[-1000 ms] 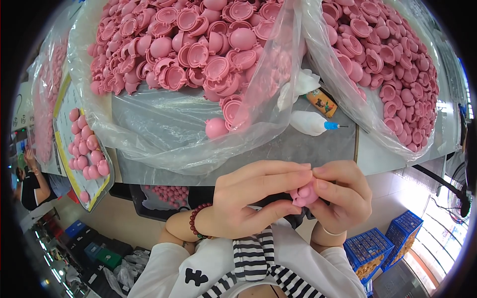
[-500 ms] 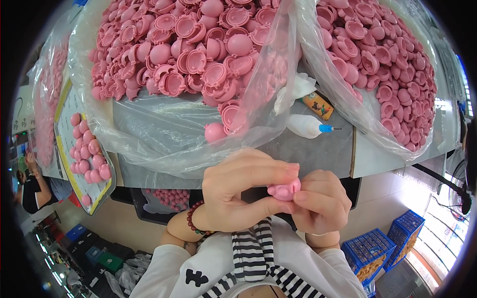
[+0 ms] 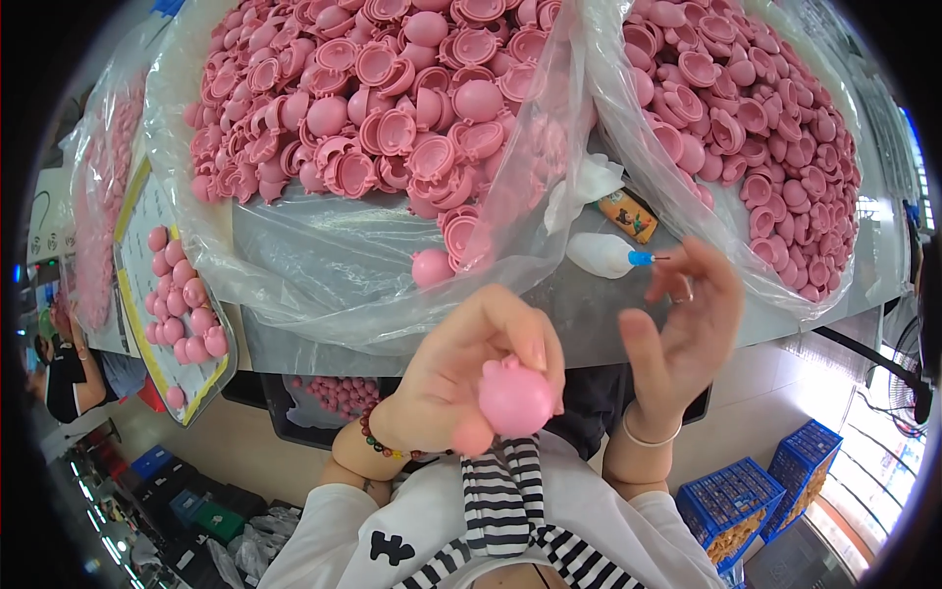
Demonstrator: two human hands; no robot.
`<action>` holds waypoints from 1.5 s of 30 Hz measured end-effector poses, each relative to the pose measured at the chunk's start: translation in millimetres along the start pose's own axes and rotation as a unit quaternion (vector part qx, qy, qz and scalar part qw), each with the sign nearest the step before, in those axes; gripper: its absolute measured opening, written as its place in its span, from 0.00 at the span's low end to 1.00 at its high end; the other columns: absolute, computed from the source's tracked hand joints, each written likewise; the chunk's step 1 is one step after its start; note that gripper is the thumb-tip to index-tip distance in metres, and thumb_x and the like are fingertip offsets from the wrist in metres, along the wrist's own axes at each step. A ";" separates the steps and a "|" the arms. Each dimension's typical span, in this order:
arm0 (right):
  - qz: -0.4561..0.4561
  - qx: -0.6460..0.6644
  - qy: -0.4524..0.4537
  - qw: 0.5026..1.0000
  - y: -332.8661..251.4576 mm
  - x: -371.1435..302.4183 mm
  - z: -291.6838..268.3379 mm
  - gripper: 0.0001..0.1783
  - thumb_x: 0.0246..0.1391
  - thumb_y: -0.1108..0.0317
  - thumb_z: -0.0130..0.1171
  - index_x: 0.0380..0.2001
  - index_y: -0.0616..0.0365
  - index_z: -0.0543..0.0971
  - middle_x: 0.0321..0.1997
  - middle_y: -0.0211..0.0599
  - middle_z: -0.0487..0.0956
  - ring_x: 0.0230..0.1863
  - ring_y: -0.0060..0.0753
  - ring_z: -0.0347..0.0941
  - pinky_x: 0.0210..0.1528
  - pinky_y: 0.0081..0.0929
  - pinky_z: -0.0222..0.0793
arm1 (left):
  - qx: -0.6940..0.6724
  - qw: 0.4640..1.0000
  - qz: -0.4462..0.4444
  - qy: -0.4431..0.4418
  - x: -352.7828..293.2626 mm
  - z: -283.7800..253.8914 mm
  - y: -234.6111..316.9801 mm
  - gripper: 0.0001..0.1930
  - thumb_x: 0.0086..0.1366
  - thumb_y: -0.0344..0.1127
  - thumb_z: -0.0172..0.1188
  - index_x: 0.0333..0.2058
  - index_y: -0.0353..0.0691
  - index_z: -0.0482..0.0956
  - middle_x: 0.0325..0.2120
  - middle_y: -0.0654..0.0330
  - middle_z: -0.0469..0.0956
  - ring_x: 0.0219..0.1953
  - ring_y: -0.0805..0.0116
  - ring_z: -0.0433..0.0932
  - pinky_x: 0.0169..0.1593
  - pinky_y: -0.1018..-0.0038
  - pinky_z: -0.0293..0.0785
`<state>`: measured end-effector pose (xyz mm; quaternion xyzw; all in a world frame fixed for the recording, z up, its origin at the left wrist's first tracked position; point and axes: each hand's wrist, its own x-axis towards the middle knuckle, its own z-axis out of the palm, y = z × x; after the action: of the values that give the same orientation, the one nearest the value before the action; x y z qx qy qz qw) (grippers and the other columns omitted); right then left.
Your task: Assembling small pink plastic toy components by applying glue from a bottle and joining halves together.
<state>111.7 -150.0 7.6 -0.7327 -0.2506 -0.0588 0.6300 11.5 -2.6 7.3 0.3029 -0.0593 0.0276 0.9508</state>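
At a gray table, the left hand is holding a pink ball in its fingers, just off the table's near edge. The right hand is hovering, fingers spread and empty, near a white bottle, while pink shells are filling a clear bag behind.

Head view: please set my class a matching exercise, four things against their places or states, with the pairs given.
Things
1. Left hand
2. White bottle
3. Blue crates
4. Right hand

Places or states
A. at the picture's lower right
B. open, close to a blue tip
C. holding a pink ball
D. lying on the grey table

Pairs: 1-C, 2-D, 3-A, 4-B
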 end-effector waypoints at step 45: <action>0.108 0.220 -0.033 0.969 -17.0 -20.6 -15.7 0.21 0.43 0.62 0.58 0.35 0.68 0.67 0.34 0.54 0.74 0.29 0.33 0.73 0.32 0.24 0.68 | 0.773 0.575 0.135 0.232 -9.0 -8.8 51.8 0.15 0.37 0.22 0.65 0.29 0.38 0.77 0.20 0.62 0.71 0.23 0.70 0.71 0.26 0.78 0.66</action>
<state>89.9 -169.6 17.6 -0.6005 -0.1975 0.0900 0.7696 -1.2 44.6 28.7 0.8947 0.1668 0.2606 0.3221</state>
